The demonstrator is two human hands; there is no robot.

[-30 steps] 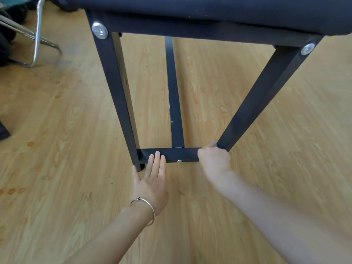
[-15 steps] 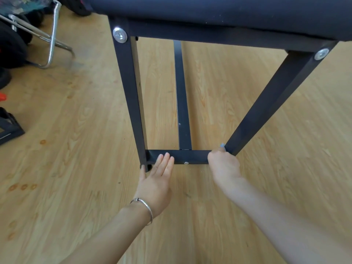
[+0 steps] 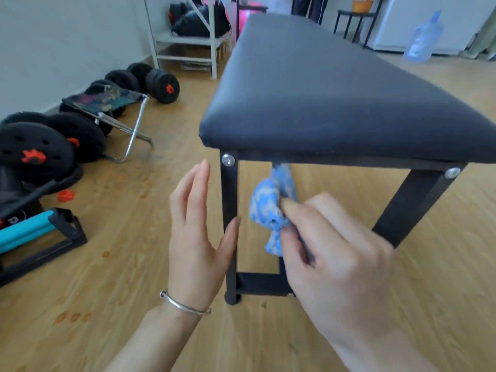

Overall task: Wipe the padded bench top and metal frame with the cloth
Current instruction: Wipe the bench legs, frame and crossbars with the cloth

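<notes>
both hands have risen from the low crossbar (image 3: 260, 284). our right hand (image 3: 335, 259) pinches the bunched cloth (image 3: 271, 208) below the pad (image 3: 322, 89), just beside the leg (image 3: 229, 200); our left hand (image 3: 196, 237), fingers straight, flanks that leg. we judge it comes next.

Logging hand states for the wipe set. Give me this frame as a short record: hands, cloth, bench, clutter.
left hand: open, fingers straight, beside the near-left frame leg; contact unclear
right hand: pinches the cloth
cloth: blue, bunched, between the front legs, just under the padded bench top; frame contact unclear
bench: black, on wooden floor
clutter: dumbbells and folding stool left; water jug far right
</notes>
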